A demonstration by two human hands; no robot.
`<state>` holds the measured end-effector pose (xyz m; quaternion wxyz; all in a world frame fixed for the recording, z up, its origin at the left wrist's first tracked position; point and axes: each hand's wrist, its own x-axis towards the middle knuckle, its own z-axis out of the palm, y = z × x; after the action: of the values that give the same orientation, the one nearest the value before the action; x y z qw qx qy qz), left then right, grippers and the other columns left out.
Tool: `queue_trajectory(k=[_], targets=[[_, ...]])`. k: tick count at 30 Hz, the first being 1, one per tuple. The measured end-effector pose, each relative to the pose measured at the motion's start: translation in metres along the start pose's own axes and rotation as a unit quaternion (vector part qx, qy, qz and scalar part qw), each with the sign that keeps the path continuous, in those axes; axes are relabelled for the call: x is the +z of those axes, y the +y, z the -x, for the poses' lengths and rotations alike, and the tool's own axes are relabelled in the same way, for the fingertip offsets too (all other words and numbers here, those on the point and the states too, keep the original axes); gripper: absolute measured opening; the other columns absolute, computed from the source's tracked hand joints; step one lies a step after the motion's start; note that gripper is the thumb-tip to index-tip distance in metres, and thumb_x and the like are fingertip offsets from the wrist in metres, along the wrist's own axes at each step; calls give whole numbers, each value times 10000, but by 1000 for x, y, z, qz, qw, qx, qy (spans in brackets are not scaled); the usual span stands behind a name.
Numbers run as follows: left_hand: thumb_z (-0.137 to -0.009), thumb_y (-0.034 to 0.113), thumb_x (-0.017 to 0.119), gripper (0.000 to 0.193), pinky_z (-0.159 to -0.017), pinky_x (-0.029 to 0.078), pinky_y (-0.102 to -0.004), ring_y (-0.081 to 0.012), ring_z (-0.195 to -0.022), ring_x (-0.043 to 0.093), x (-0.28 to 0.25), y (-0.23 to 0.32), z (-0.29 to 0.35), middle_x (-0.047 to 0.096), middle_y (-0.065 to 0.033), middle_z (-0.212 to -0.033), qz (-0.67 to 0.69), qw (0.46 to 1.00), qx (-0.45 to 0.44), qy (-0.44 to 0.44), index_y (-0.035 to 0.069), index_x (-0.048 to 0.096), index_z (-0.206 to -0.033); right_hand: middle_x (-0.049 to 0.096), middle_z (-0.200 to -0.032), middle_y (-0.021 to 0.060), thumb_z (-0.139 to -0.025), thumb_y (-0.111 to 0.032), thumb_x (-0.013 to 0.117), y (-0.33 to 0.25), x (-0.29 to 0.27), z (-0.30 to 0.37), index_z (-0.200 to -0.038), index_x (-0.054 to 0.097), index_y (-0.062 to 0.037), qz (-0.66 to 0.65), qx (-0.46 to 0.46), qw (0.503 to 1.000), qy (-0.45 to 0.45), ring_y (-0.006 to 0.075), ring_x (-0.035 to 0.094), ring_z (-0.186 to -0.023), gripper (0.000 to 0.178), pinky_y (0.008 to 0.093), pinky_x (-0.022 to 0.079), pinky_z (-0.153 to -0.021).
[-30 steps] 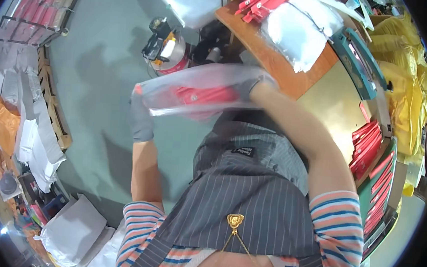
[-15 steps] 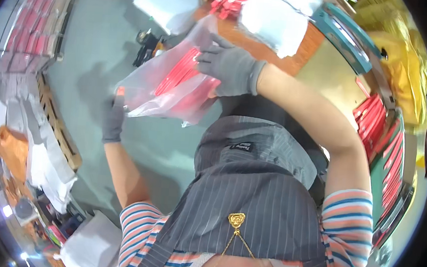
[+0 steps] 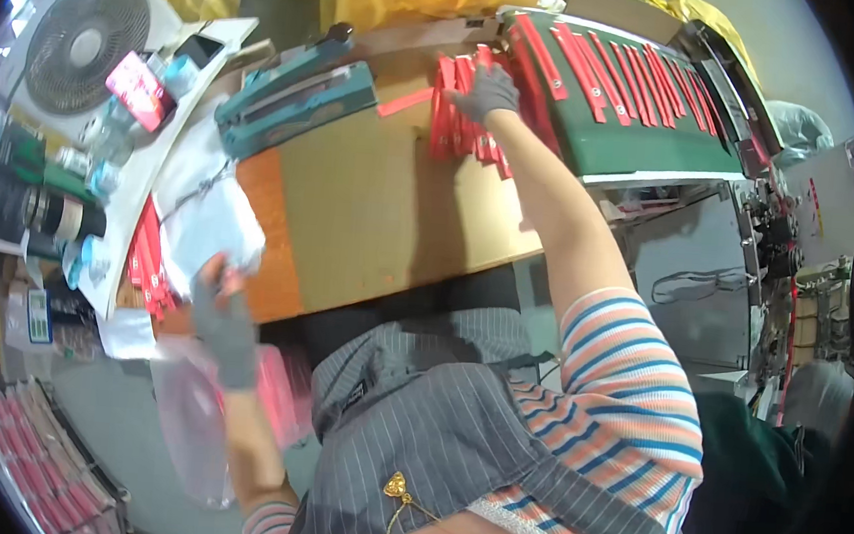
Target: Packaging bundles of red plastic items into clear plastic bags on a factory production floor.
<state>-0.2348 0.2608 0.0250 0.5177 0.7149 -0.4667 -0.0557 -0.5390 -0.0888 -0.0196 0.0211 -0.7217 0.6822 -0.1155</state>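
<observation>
My left hand (image 3: 224,331), in a grey fingerless glove, is at the table's left front corner, its fingers curled and somewhat blurred. A clear plastic bag (image 3: 196,425) with red strips inside hangs below it, off the table edge. The hand seems to hold the bag, though the grip itself is hidden. At the far side of the table my right hand (image 3: 488,95), gloved alike, closes its fingers on a pile of flat red strips (image 3: 451,118).
Red strips (image 3: 603,75) lie in a row on a green surface (image 3: 647,149) to the right. Teal sealer-like devices (image 3: 304,107), white plastic sheets (image 3: 212,225) and more red strips (image 3: 149,263) are to the left. A fan (image 3: 88,45) stands far left, by a lit phone (image 3: 140,91).
The view has swung to the right, onto the table. My right hand has left the bag and reached the red strip pile. The bag has dropped low beside my left arm.
</observation>
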Motion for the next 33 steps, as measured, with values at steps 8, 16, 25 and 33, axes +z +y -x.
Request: queue_trajectory(k=[8, 16, 25, 33], targets=[[-873, 382, 581, 460, -848, 454, -401, -363, -998, 565, 299, 2, -106, 603, -227, -1037, -112, 936, 317, -103, -14, 569, -1106, 562, -1153, 275, -740, -594, 593, 48, 26, -19, -1142, 538, 21, -176, 119, 971, -109, 356, 573, -1068, 737, 404, 432, -926], [-873, 555, 457, 663, -792, 461, -480, -423, -905, 580, 363, 38, -79, 590, -264, -996, -114, 971, 7, -208, -58, 521, -1120, 573, -1117, 256, -812, -328, 633, 46, 98, 19, -1217, 517, 3, -457, -52, 888, 1, 339, 558, -1054, 535, 392, 418, -942], [-861, 460, 540, 550, -931, 409, -410, -355, -1072, 529, 278, -21, -51, 580, -217, -1135, -99, 981, 78, -148, -33, 578, -1104, 564, -1172, 127, -884, -217, 607, 54, 33, 107, -1194, 530, 15, -554, 53, 830, 37, 201, 532, -1053, 395, 324, 421, -916], [-832, 445, 594, 505, -981, 376, -413, -341, -1126, 505, 271, -40, -39, 567, -195, -1180, -104, 975, 175, -85, 7, 606, -1083, 445, -1293, 244, -856, -245, 612, 62, 47, 188, -1226, 476, 30, -329, -54, 922, 198, 377, 441, -1197, 481, 417, 354, -1007]])
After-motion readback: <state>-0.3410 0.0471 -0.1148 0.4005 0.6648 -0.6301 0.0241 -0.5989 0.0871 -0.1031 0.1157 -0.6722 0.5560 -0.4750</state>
